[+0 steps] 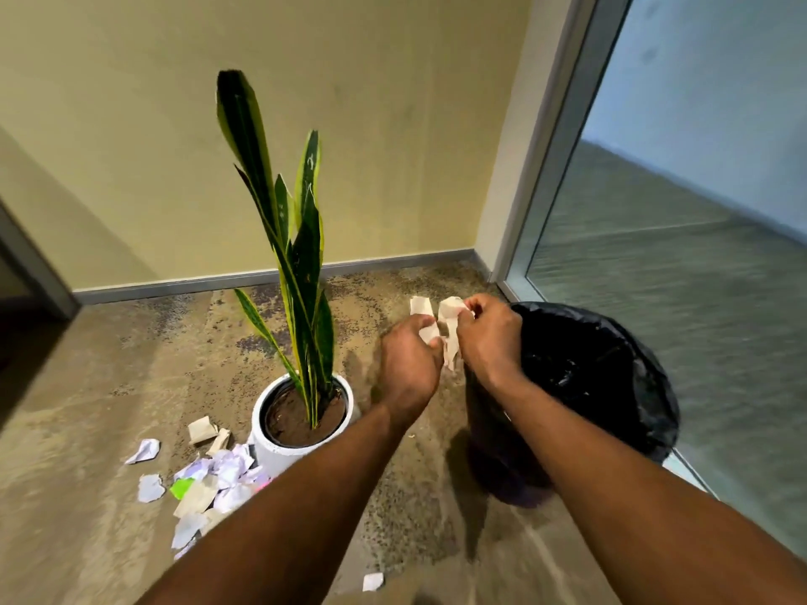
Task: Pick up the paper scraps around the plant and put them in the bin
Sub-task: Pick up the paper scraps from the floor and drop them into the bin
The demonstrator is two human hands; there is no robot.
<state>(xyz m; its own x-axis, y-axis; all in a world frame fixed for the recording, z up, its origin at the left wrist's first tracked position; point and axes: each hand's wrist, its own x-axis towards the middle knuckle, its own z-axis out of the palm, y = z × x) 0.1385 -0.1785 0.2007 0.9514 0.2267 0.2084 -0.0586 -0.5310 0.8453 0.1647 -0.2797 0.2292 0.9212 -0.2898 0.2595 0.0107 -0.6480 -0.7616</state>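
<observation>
On the head camera, your left hand grips a creased beige paper scrap, with its fingers curled round it. Your right hand pinches a second crumpled beige scrap just beside it. Both hands are raised at the left rim of the round bin lined with a black plastic bag.

The tall green snake plant with yellow-edged leaves stands in a round white pot, left of the bin. A heap of torn white, beige and green paper scraps lies on the mottled brown carpet at the pot's left side. One small white scrap lies alone near your left forearm.
</observation>
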